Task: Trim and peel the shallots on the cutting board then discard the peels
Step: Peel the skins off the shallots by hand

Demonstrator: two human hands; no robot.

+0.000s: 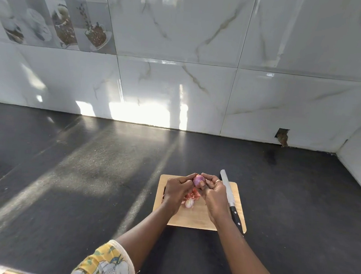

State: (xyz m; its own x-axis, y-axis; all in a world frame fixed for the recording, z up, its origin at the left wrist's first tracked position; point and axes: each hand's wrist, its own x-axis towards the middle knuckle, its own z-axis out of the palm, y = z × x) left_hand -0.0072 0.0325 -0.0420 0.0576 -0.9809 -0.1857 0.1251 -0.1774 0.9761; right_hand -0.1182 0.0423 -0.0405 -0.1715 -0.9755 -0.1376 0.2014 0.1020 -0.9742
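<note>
A purple shallot (198, 180) is held above the far part of the wooden cutting board (201, 220). My left hand (176, 190) pinches it from the left with thumb and fingertips. My right hand (213, 191) grips it from the right, thumb pressed on its front. On the board below the hands lie reddish peels (191, 194) and a pale peeled shallot (189, 203). A long knife (229, 200) with a black handle rests along the board's right side, blade pointing away, touched by neither hand.
The board sits on a dark countertop (86, 172) streaked with sunlight. A white marble-tiled wall (178, 93) runs along the back and turns forward at the right. A small hole in the tile (282, 137) is at the back right.
</note>
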